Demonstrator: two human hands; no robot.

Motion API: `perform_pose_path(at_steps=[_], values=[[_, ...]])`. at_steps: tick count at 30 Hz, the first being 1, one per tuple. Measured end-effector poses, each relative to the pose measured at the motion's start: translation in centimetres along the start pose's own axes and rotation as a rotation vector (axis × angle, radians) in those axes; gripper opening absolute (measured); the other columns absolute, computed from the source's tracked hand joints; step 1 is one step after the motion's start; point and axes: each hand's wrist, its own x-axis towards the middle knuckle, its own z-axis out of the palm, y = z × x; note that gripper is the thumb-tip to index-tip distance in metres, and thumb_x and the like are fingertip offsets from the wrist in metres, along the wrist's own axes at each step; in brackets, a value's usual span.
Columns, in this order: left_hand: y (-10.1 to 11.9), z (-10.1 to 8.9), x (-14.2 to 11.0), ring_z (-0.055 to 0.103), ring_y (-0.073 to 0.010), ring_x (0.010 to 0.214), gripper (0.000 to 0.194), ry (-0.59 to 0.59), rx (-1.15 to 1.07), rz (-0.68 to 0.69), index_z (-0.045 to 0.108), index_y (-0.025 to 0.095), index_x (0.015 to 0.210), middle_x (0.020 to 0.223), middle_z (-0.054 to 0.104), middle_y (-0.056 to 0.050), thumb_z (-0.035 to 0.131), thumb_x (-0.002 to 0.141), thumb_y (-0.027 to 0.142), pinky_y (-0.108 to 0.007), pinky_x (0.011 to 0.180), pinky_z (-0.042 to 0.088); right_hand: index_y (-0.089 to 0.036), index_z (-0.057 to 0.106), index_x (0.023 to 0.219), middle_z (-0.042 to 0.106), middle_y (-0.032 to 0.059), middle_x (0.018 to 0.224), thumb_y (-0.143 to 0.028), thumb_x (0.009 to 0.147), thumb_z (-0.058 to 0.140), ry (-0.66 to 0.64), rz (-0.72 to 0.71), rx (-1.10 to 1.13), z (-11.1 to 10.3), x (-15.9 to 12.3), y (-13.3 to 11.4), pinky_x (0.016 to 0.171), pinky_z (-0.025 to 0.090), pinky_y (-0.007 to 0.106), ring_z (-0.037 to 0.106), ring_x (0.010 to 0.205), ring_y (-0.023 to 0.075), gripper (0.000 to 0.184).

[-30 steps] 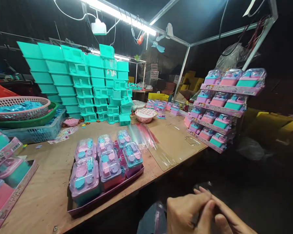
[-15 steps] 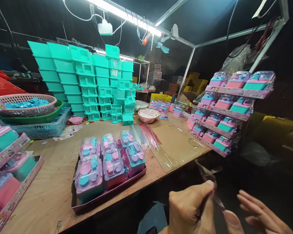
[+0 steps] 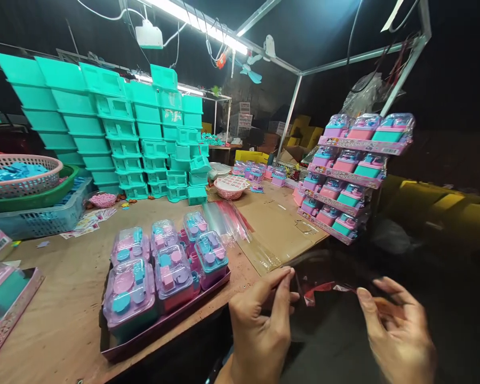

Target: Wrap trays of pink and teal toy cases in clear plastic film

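My left hand (image 3: 264, 320) pinches the edge of a clear plastic bag (image 3: 320, 290) between thumb and fingertips, off the front edge of the table. A red strip shows along the thin film. At the bag's other side is my right hand (image 3: 400, 325), its thumb against the edge and its fingers curled and partly blurred. The bag stretches between both hands, and its outline is hard to see against the dark floor. To the left, a purple display tray (image 3: 164, 325) holds several small toy boxes (image 3: 174, 272) with clear lids over pink and blue pieces.
A pile of clear bags with red edges (image 3: 228, 224) lies on flat cardboard (image 3: 280, 229). Turquoise bins (image 3: 116, 128) are stacked high at the back left. Filled trays (image 3: 348, 176) rise in tiers on the right. A pink basket (image 3: 24, 176) stands far left.
My hands have moved left and apart, spreading the bag between them. My right hand has come to the bag's edge. The view has turned slightly right.
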Motion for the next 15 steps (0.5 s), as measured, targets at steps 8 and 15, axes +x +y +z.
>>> perform_pose_path(at_steps=[8,15], values=[[1.0,-0.2,0.4,0.078,-0.0198,0.063,0.017,0.080,0.017,-0.095,0.084,0.023,0.099,0.093,0.084,-0.007,0.072,0.091,0.033,-0.024,0.055,0.066,-0.014,0.080,0.100,0.076,0.0110,0.073,-0.058,0.101,0.052,0.140,-0.338,-0.340,0.4,0.5,2.5,0.062,0.045,0.034,0.070,0.063,0.0247,0.052],[2.4,-1.2,1.7,0.072,-0.0166,0.047,0.017,0.160,0.001,-0.199,0.082,0.019,0.087,0.081,0.082,-0.006,0.076,0.083,0.035,-0.022,0.044,0.061,-0.020,0.076,0.080,0.067,0.0075,0.057,-0.066,0.092,0.042,-0.032,-0.265,-0.426,-1.3,3.6,9.3,0.055,0.048,0.036,0.065,0.050,0.0249,0.058]])
